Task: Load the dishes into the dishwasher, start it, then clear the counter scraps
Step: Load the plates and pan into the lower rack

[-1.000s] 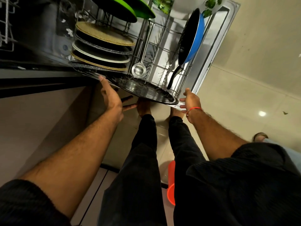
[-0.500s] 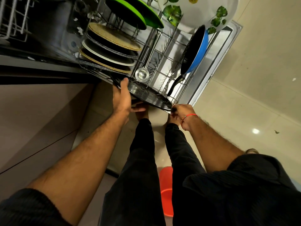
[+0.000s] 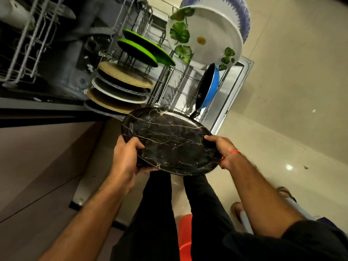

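Observation:
A large black plate [image 3: 169,140] with gold marble veins is held tilted in front of the pulled-out lower rack [image 3: 175,87] of the open dishwasher. My left hand [image 3: 126,159] grips its left rim, thumb on top. My right hand [image 3: 220,147], with a red thread at the wrist, grips the right rim. The rack holds several plates on edge: tan and grey ones [image 3: 122,87], two green ones [image 3: 143,48], a white leaf-print plate [image 3: 205,36] and a blue pan [image 3: 209,85].
The open dishwasher door [image 3: 229,95] lies flat under the rack. An upper wire rack [image 3: 24,44] shows at top left. Cabinet fronts [image 3: 37,157] run along the left. An orange bucket [image 3: 185,236] stands on the tiled floor by my legs. Someone's sandalled feet [image 3: 237,208] are at right.
The black plate was low at the rack's front edge; both hands have lifted it up and towards me, its face now turned to the camera.

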The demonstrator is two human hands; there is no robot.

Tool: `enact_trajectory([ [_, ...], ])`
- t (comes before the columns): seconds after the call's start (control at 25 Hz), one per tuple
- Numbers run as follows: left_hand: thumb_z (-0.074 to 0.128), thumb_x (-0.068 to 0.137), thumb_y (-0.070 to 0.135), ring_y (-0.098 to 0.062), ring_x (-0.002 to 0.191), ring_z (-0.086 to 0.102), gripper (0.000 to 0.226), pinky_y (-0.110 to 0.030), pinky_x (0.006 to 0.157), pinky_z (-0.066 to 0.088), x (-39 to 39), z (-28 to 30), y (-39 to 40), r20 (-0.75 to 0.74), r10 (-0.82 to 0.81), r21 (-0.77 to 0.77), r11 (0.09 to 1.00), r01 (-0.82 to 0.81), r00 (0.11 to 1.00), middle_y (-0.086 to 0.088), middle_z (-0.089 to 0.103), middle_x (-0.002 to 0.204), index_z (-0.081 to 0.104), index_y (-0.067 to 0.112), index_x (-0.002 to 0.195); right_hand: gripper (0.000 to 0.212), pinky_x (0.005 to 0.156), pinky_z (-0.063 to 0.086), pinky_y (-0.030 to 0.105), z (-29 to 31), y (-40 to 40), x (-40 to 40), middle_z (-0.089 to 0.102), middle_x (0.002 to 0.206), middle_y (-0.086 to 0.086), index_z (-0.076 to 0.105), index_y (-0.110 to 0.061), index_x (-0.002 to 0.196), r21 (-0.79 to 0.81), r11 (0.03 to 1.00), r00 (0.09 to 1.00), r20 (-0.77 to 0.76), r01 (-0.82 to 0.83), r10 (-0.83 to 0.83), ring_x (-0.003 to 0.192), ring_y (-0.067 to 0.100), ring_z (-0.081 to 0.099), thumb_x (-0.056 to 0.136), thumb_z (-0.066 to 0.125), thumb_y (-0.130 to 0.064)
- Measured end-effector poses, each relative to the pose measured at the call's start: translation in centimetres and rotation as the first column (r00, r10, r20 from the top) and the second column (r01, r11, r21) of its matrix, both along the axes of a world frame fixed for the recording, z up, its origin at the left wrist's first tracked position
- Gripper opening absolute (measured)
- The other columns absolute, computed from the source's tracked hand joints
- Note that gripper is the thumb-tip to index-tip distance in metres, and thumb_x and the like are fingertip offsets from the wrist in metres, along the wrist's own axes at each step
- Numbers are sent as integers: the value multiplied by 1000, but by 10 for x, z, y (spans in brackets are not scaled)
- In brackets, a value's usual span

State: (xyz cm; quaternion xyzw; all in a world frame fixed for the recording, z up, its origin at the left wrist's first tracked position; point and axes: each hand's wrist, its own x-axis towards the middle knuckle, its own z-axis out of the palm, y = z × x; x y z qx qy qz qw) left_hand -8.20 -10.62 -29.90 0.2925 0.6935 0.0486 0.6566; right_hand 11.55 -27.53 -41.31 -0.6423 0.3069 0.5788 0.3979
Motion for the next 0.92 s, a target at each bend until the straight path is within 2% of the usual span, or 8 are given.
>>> enact_trajectory([
  [0.12, 52, 81, 7, -21, 75, 71, 38, -35, 54, 56, 27, 7, 21, -11, -138, 94, 986, 138, 990, -4, 72, 94, 61, 28, 111, 24, 67, 58, 34, 19, 13, 41, 74, 84, 11, 71, -7, 111, 190, 981, 990, 125, 46, -71, 67, 23, 70, 89, 65, -13],
  [0.2, 55, 94, 21, -18, 74, 72, 17, -31, 55, 56, 47, 6, 48, -47, -231, 192, 953, 235, 972, 1, 75, 93, 64, 31, 105, 16, 71, 58, 36, 35, 26, 75, 72, 85, 7, 74, -13, 102, 355, 931, 956, 238, 79, -172, 70, 22, 68, 93, 61, -15],
  [0.36, 50, 105, 27, -2, 87, 71, 18, -21, 69, 58, 107, 0, 111, -128, -430, 521, 738, 430, 894, 9, 71, 103, 60, 26, 120, 15, 79, 57, 36, 71, 57, 139, 74, 89, 0, 73, -14, 95, 620, 784, 812, 461, -7, -358, 81, 17, 68, 92, 61, -7],
  [0.44, 54, 103, 16, -10, 99, 69, 20, -33, 84, 60, 147, -7, 139, -128, -472, 612, 654, 444, 872, 3, 69, 112, 56, 20, 122, 14, 76, 56, 35, 84, 72, 161, 70, 79, -7, 67, -15, 94, 600, 795, 698, 608, -91, -379, 77, 14, 64, 91, 61, -2],
  [0.52, 53, 102, 10, -20, 94, 66, 20, -36, 77, 59, 186, -12, 163, -80, -518, 620, 644, 449, 852, -4, 64, 108, 55, 14, 121, 16, 75, 56, 33, 91, 83, 180, 66, 71, -13, 61, -15, 88, 573, 808, 588, 703, -134, -400, 75, 10, 61, 89, 62, 1],
  [0.64, 43, 98, 2, -20, 67, 51, 17, -30, 55, 42, 227, -18, 183, 61, -517, 568, 721, 396, 854, -6, 54, 86, 52, 16, 98, 14, 89, 55, 43, 87, 90, 201, 70, 83, 1, 64, -6, 92, 569, 807, 472, 762, -160, -444, 84, 16, 62, 86, 62, 7],
  [0.72, 44, 97, -4, -19, 63, 51, 21, -28, 51, 47, 245, -30, 183, 14, -514, 553, 719, 422, 858, -7, 53, 85, 48, 17, 94, 15, 91, 54, 42, 74, 90, 207, 68, 92, 11, 65, 0, 98, 494, 852, 412, 822, -170, -394, 87, 17, 62, 85, 63, 7],
  [0.92, 38, 104, 1, -18, 64, 60, 28, -35, 68, 60, 272, -82, 181, -13, -379, 433, 832, 347, 925, -1, 58, 78, 54, 18, 88, 22, 78, 52, 26, 30, 87, 216, 68, 83, -1, 70, -6, 97, 273, 937, 288, 935, -217, -206, 78, 4, 62, 77, 70, 4],
])
